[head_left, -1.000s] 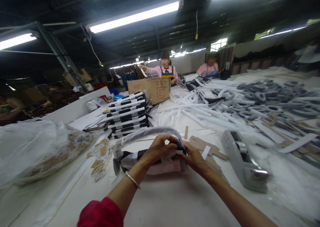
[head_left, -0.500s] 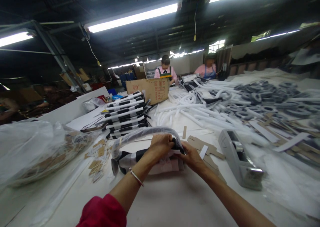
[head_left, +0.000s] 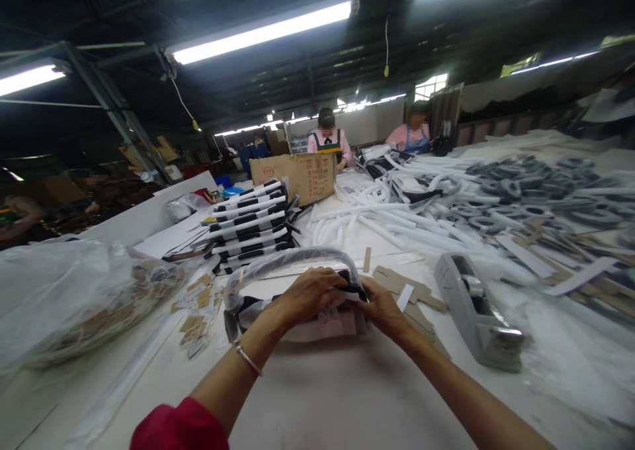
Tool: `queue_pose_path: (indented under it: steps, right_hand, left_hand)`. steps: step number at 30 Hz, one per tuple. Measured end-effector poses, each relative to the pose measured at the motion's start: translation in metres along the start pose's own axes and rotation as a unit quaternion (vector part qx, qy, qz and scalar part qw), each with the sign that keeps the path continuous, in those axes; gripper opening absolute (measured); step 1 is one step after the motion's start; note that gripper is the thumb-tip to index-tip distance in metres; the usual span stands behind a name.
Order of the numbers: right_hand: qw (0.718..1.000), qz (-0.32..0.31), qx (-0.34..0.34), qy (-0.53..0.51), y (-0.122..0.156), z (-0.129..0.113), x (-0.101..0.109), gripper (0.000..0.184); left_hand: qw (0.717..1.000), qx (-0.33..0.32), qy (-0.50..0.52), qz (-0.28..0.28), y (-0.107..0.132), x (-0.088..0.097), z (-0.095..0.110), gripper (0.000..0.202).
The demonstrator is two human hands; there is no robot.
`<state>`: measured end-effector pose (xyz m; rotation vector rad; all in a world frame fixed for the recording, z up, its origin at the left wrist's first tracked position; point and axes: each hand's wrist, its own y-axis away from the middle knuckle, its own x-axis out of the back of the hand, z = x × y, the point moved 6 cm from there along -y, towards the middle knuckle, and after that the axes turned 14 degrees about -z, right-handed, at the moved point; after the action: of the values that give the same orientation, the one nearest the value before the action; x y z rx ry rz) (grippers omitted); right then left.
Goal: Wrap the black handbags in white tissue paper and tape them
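My left hand (head_left: 305,296) lies curled over a black and white strap bundle (head_left: 248,311) on the white table (head_left: 347,397), its fingers closed on the bundle's top. A clear plastic sleeve (head_left: 290,261) arches over the bundle. My right hand (head_left: 381,308) pinches the bundle's right end beside a white paper label (head_left: 327,327). A silver bracelet sits on my left wrist.
A stack of finished striped bundles (head_left: 251,228) stands behind. A grey tape dispenser (head_left: 479,311) sits to the right, cardboard strips (head_left: 404,291) near it. A plastic bag of tags (head_left: 74,298) lies left. White tubes (head_left: 391,222), grey rings, a cardboard box (head_left: 297,177) and two seated people lie beyond.
My left hand has flattened slightly over the bundle and my forearm has shifted left. The far person's raised arm has come down.
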<state>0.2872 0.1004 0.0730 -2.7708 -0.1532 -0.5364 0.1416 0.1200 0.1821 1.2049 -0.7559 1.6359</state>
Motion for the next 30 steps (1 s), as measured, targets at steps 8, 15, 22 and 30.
queue_pose_path:
  steps: [8, 15, 22, 30]
  right_hand:
    - [1.0, 0.002, -0.002, 0.006, 0.002, -0.001, 0.0, 0.037]
    - [1.0, 0.002, -0.001, 0.008, 0.001, 0.001, -0.001, 0.036]
    - [1.0, -0.001, -0.001, -0.011, 0.0, 0.002, -0.001, 0.032]
    - [1.0, 0.006, -0.02, 0.008, 0.0, 0.0, 0.0, 0.034]
  left_hand:
    - [0.982, -0.037, -0.179, -0.035, -0.011, -0.011, 0.005, 0.025]
    - [0.959, 0.0, -0.28, -0.042, -0.027, -0.022, 0.0, 0.042]
    - [0.99, -0.023, -0.104, 0.095, 0.014, -0.025, -0.011, 0.044]
    - [0.967, -0.03, -0.244, 0.061, 0.011, -0.026, -0.007, 0.041]
